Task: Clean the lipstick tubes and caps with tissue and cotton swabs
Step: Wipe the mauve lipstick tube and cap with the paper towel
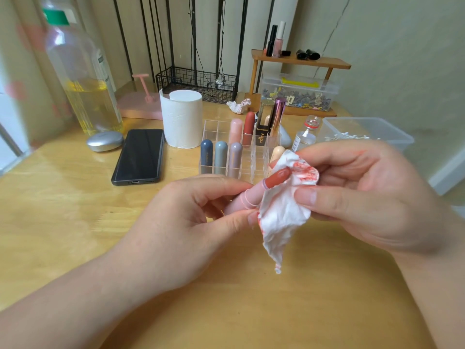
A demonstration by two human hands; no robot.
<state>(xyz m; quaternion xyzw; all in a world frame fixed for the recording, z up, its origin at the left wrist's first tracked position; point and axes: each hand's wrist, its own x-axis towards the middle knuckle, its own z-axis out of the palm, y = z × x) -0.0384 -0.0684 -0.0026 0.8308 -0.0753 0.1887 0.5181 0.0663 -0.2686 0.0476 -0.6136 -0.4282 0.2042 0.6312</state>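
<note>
My left hand (201,217) pinches an uncapped pink lipstick tube (247,197) whose brick-red bullet (278,177) points up and to the right. My right hand (364,192) holds a crumpled white tissue (284,212), smeared with red, against the tube between thumb and fingers. Behind the hands, a clear acrylic organiser (216,129) holds several capped lipsticks, among them blue (206,152), grey-blue (221,153) and lilac (235,156) ones. At the right, a clear plastic box (372,127) holds cotton swabs (344,136).
A tissue roll (181,118), a black phone (139,156), a silver oval case (105,141) and a large bottle of yellow liquid (83,79) stand at the left. A small glass bottle (305,133), a used tissue ball (238,105) and a wooden shelf (299,60) lie behind.
</note>
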